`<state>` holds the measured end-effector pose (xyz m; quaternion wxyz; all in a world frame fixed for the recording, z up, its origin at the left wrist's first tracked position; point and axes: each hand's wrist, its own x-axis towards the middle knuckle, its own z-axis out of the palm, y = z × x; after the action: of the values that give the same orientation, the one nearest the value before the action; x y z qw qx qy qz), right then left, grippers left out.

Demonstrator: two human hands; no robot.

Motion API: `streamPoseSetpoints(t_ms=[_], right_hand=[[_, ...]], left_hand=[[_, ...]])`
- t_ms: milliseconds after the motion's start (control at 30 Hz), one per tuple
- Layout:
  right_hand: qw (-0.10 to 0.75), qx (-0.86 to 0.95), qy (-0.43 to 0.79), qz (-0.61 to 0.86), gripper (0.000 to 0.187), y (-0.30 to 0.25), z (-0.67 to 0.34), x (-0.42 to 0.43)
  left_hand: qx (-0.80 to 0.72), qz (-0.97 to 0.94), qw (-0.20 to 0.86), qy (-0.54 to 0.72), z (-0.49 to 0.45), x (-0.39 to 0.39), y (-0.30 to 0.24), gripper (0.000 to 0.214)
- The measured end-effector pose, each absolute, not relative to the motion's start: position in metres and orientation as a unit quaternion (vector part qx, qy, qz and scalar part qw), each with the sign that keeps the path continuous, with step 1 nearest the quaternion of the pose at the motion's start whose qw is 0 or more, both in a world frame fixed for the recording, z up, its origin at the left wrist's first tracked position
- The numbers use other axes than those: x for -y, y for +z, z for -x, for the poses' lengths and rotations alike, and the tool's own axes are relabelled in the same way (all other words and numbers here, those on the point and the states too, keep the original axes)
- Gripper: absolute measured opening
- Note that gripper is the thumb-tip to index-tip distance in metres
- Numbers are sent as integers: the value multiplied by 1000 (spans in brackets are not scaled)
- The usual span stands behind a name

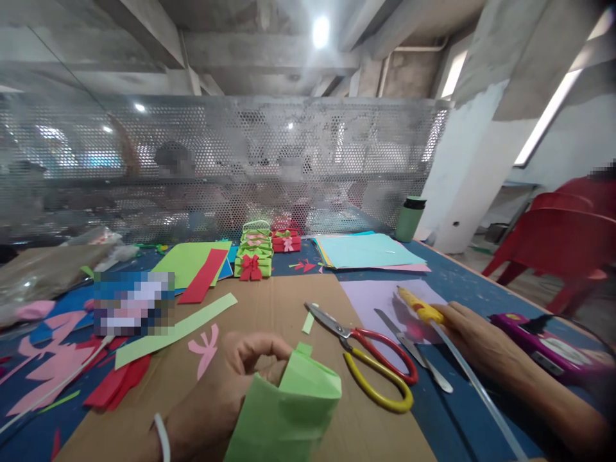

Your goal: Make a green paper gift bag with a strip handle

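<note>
My left hand [245,372] has its fingers closed on a folded light-green paper box [293,404], held over the cardboard at the near edge. A small tab stands up from the box's rim. At the right, my right hand [457,324] grips a yellow hot glue gun [418,305] above a lilac sheet [370,301]. A long translucent glue stick [476,385] trails from the gun's back. Between the hands lie scissors [353,340] with one red and one yellow handle, blades nearly closed, and a metal knife [414,350].
Brown cardboard [289,295] covers the blue table's middle. Small finished green paper bags [254,253] and a red one [286,240] stand behind. Paper stacks [370,250], pink scraps [52,359], a purple power strip [548,350] and a green bottle [410,219] lie around. A perforated metal screen [240,167] closes off the back.
</note>
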<state>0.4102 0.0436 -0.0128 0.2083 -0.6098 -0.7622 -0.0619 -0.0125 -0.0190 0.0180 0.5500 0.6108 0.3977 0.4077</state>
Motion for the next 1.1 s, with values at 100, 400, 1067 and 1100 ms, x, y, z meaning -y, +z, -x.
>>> streamPoseSetpoints(t_ms=[100,400,1067,1100], right_hand=[[193,768,-63,608,29,-16,-412,-45],[182,787,-63,586,29,14,-408,-34],[246,789,455,332,14,75,-215,14],[246,790,454,330,13,74,-215,14]], left_hand=[[-356,-657,501,437,11,18,13,25],[-321,-766,352,432,10,19,21,19],[-255,-864,195,387,10,23,30,20],[-254,-864,194,389,10,23,30,20]])
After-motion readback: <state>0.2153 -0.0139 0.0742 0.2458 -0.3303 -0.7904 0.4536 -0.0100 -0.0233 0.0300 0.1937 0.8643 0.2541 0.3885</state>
